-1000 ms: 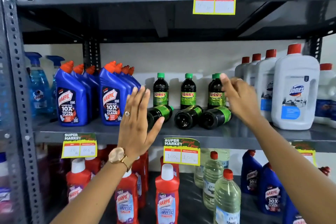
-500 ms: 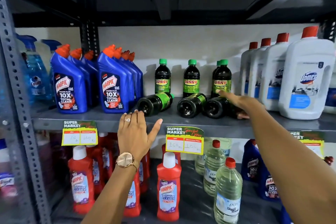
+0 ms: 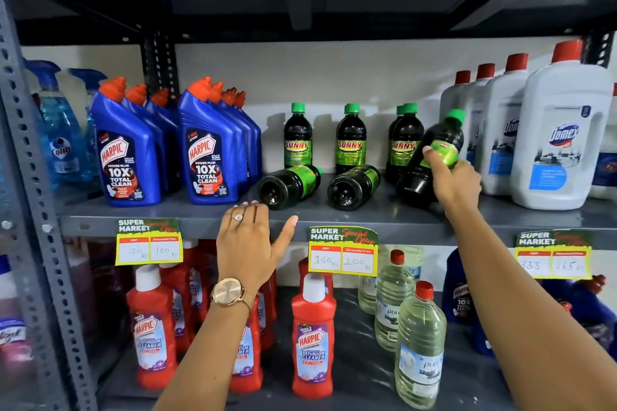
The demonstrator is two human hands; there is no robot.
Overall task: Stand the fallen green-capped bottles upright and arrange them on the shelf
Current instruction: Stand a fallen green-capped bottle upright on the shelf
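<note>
Green-capped bottle (image 3: 434, 157) tilted on the grey shelf (image 3: 367, 213), right hand (image 3: 454, 180) clasped round its label. Two more (image 3: 288, 185) (image 3: 354, 187) lie fallen beside it. Left hand (image 3: 248, 243) rests on shelf edge, fingers together, thumb apart.

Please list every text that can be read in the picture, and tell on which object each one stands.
"HARPIC POWER PLUS 10X TOTAL CLEAN": blue bottles
"SUNNY": green-capped bottles
"Domex": white bottles
"Colin": spray bottle
"HARPIC BATHROOM CLEANER": red bottles
"SUPER MARKET Special Offer", "160 Rs", "100 Rs": middle price tag
"120 Rs", "100 Rs": left price tag
"333", "165": right price tag
Clear bottles: label blurred.
</note>
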